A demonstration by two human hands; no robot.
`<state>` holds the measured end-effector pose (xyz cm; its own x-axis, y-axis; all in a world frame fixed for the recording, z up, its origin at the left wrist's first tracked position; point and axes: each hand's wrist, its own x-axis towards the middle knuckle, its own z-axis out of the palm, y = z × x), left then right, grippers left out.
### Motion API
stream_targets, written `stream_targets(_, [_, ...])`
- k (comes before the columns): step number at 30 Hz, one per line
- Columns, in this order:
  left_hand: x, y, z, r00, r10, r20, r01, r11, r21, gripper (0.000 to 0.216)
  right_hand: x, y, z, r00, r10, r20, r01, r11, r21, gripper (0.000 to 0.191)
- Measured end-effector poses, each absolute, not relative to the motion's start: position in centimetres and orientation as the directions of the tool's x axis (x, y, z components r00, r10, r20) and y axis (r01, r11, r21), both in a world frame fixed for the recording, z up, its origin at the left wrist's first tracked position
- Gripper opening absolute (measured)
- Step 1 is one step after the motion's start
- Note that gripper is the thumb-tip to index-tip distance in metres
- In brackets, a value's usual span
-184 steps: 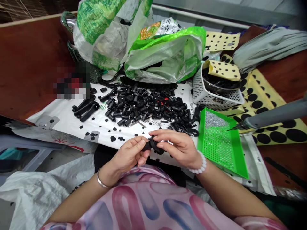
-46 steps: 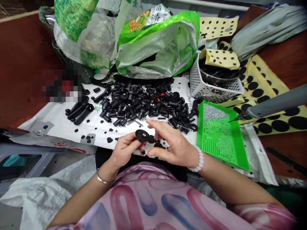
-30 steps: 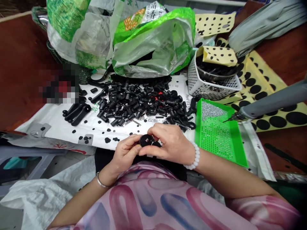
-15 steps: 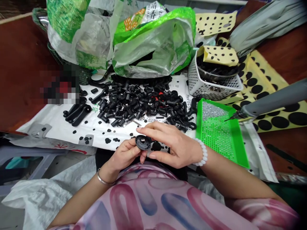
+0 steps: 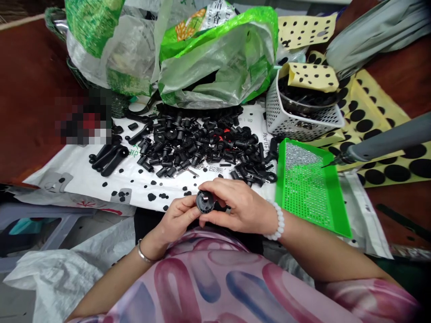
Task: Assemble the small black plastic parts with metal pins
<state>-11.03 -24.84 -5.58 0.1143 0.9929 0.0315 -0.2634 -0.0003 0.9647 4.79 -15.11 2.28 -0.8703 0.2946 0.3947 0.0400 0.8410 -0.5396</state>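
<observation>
Between my hands is a round black plastic part [image 5: 205, 202] with a small shiny metal piece at its middle, its open face turned up toward me. My left hand [image 5: 180, 214] pinches it from the left side. The fingers and thumb of my right hand [image 5: 237, 204] curve round its right side, at the top and bottom edge. Beyond my hands lies a heap of small black plastic parts [image 5: 188, 143] on a white printed sack [image 5: 134, 197]. Several black handle-like pieces [image 5: 112, 160] lie to the left of the heap.
At the right, a green tray [image 5: 308, 197] holds small silvery screws [image 5: 299, 154]. A grey electric screwdriver [image 5: 387, 139] points over it. Behind stand a white basket [image 5: 303, 123] and green-and-clear plastic bags [image 5: 215, 63]. Yellow sheets with black dots [image 5: 387, 168] lie far right.
My right hand has moved left and closed round the black part. The part has shifted slightly right and up and is turned a little. My left hand keeps its pinch.
</observation>
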Motion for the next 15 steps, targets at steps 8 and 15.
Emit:
stream_targets(8, [-10.9, -24.7, -4.9, -0.088, 0.936, 0.342, 0.245, -0.313, 0.918, 0.019, 4.3, -17.5, 0.1, -0.698, 0.497, 0.516, 0.195, 0.825, -0.53, 0.032])
stream_targets(15, [-12.1, -24.9, -4.6, 0.069, 0.987, 0.147, 0.081, -0.152, 0.985, 0.021, 4.9, -16.1, 0.6, -0.818, 0.316, 0.481, 0.055, 0.874, -0.482, 0.036])
